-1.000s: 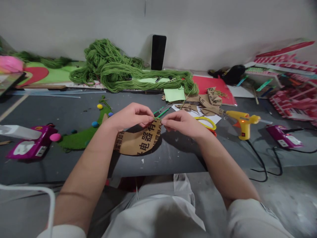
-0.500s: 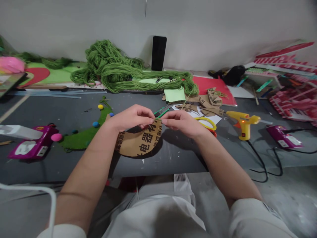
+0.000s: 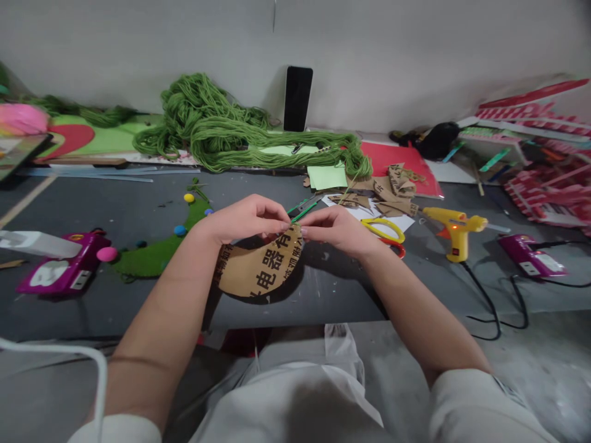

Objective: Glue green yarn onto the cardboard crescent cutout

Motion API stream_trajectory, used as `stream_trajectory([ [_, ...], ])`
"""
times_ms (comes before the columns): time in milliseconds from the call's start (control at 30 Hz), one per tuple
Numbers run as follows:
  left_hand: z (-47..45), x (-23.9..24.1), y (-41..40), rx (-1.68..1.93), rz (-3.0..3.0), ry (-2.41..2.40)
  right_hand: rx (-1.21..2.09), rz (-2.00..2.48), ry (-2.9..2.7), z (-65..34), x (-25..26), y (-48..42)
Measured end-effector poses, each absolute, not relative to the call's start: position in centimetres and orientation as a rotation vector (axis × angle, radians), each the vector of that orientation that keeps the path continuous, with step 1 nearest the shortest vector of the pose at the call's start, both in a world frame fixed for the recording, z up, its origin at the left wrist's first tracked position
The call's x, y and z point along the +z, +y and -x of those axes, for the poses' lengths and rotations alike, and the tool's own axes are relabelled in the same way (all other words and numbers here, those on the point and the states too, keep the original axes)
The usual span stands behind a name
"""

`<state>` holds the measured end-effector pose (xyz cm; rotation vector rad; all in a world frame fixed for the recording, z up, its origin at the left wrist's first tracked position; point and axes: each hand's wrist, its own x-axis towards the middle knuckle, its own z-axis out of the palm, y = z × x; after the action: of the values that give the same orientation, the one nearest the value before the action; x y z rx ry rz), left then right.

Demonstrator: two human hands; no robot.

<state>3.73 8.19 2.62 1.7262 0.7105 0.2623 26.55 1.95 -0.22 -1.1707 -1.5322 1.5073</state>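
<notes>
My left hand (image 3: 247, 218) and my right hand (image 3: 339, 229) meet over the grey table (image 3: 138, 209), both pinched on the top tip of a curved brown cardboard piece (image 3: 258, 271) printed with black characters. A thin strand of green yarn (image 3: 302, 211) runs up and to the right from between the fingertips. The cardboard hangs down toward me from the pinch, with its lower edge near the table's front edge.
A big heap of green yarn (image 3: 221, 129) lies at the back, with a black phone (image 3: 297, 98) leaning on the wall. Yellow scissors (image 3: 385, 231), cardboard scraps (image 3: 388, 184) and a yellow glue gun (image 3: 455, 227) are to the right. A green felt shape with pompoms (image 3: 161, 246) and a purple glue gun (image 3: 60, 271) lie left.
My right hand has closed in a little toward the left hand at the cardboard's tip. The cardboard has shifted slightly; nothing else moved.
</notes>
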Motion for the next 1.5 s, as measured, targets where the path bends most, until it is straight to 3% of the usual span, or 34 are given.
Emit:
stream_trajectory([
  [700,-3.3,2.9,8.1,0.199,-1.721,0.685,1.517,1.055,-1.538,-26.4,0.4,1.5],
  [1033,-2.5,3.7,6.8,0.507,-1.762,0.742,1.477,1.092,-1.581,-26.6,0.7,1.4],
  [1500,-3.8,3.9,5.2,0.336,-1.826,0.720,1.488,1.092,-1.635,-27.1,0.3,1.7],
])
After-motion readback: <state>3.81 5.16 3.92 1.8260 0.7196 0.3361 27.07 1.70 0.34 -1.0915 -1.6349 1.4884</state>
